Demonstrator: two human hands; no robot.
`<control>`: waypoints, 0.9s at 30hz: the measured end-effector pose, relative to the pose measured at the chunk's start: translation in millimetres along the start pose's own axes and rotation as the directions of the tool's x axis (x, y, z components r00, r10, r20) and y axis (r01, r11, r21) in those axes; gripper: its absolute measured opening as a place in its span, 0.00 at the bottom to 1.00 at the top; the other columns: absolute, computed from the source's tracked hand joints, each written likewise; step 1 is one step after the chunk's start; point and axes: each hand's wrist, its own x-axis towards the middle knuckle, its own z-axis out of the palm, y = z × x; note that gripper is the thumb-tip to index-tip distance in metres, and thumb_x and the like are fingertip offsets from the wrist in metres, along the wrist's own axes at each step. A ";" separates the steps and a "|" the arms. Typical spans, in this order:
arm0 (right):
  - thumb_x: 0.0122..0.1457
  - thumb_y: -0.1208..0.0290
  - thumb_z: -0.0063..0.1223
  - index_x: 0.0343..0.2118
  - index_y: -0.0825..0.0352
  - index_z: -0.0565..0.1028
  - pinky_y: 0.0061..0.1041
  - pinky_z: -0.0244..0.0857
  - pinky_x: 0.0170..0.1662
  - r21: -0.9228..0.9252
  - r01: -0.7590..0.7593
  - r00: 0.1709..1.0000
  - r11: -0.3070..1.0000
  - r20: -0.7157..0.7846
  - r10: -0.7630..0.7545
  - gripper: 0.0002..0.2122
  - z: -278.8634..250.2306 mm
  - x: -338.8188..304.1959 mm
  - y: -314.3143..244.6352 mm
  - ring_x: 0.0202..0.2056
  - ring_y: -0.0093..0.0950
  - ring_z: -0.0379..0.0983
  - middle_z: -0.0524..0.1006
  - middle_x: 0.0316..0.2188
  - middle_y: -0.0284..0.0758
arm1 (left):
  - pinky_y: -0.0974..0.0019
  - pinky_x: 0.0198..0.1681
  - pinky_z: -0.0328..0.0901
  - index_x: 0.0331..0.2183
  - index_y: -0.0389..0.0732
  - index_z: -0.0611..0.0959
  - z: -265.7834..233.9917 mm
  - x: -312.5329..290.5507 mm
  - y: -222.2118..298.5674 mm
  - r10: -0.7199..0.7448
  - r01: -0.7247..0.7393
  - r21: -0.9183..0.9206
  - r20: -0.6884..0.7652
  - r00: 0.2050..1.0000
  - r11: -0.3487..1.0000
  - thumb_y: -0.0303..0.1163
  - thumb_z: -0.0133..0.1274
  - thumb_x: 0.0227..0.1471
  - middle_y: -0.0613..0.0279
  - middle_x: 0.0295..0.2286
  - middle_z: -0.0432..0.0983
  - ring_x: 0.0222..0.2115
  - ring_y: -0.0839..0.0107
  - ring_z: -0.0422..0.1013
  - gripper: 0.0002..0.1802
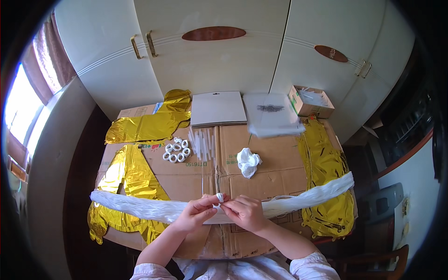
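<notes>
Above the middle of the table, my left hand and my right hand meet with closed fingers around a small white coil. The left fingertips grip it from one side and the right thumb and finger pinch it from the other. Behind both wrists a long bundle of thin white string stretches across the table; my hands cover its middle. Several similar white rings lie grouped to the left, beside a row of clear thin tubes. A crumpled white cloth or plastic piece sits beyond my right hand.
Flattened cardboard covers the table. Gold foil balloons lie on the left, another gold foil balloon on the right. At the back are a grey-white flat stack, clear plastic bags and an open box, before cream cabinets.
</notes>
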 end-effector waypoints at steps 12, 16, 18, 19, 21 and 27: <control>0.43 0.72 0.61 0.20 0.61 0.70 0.23 0.61 0.21 -0.008 0.032 0.999 0.999 0.011 -0.032 0.08 -1.8 -0.3 10.9 0.18 0.25 0.67 0.72 0.18 0.27 | 0.82 0.21 0.56 0.35 0.36 0.79 11.5 0.1 4.3 -0.164 0.199 0.352 -0.129 0.978 0.914 0.23 0.49 0.50 0.75 0.21 0.71 0.20 0.90 0.60 0.08; 0.46 0.75 0.58 0.25 0.64 0.73 0.23 0.66 0.25 0.171 -0.048 0.996 0.984 0.086 0.034 0.05 -3.0 1.5 11.0 0.22 0.26 0.71 0.74 0.23 0.30 | 0.83 0.23 0.57 0.34 0.35 0.79 10.3 -0.9 -4.9 -0.144 0.159 0.132 -0.113 0.983 0.978 0.24 0.50 0.51 0.73 0.23 0.72 0.22 0.90 0.62 0.07; 0.48 0.77 0.56 0.30 0.66 0.74 0.23 0.68 0.28 0.301 -0.047 0.997 0.953 0.074 0.026 0.06 -1.3 7.6 6.2 0.25 0.26 0.73 0.75 0.26 0.32 | 0.82 0.27 0.60 0.33 0.33 0.78 7.9 -1.1 -0.6 -0.160 0.162 0.025 -0.079 0.984 0.986 0.24 0.50 0.51 0.69 0.25 0.74 0.25 0.88 0.66 0.07; 0.49 0.78 0.55 0.32 0.67 0.74 0.22 0.69 0.30 0.363 -0.046 0.997 0.931 0.069 0.023 0.07 -0.6 9.5 4.9 0.26 0.26 0.74 0.76 0.27 0.34 | 0.82 0.29 0.61 0.33 0.33 0.78 6.6 -0.8 2.2 -0.166 0.164 -0.030 -0.062 0.984 0.986 0.24 0.50 0.51 0.68 0.26 0.75 0.27 0.87 0.67 0.06; 0.49 0.77 0.54 0.34 0.66 0.75 0.22 0.69 0.33 0.468 -0.202 0.967 0.861 0.236 0.099 0.08 -4.7 6.4 6.8 0.30 0.28 0.74 0.76 0.30 0.34 | 0.80 0.34 0.63 0.32 0.32 0.77 4.8 0.5 10.0 -0.190 0.188 -0.045 -0.043 0.981 0.981 0.23 0.49 0.51 0.64 0.29 0.76 0.31 0.83 0.69 0.06; 0.49 0.78 0.54 0.30 0.67 0.75 0.21 0.69 0.32 0.488 -0.346 0.910 0.802 0.384 0.158 0.05 -6.1 0.8 12.8 0.30 0.27 0.74 0.76 0.28 0.34 | 0.76 0.39 0.65 0.32 0.32 0.74 -1.5 -0.8 5.8 -0.256 0.259 -0.112 0.042 0.966 0.959 0.22 0.50 0.50 0.60 0.31 0.75 0.35 0.77 0.71 0.06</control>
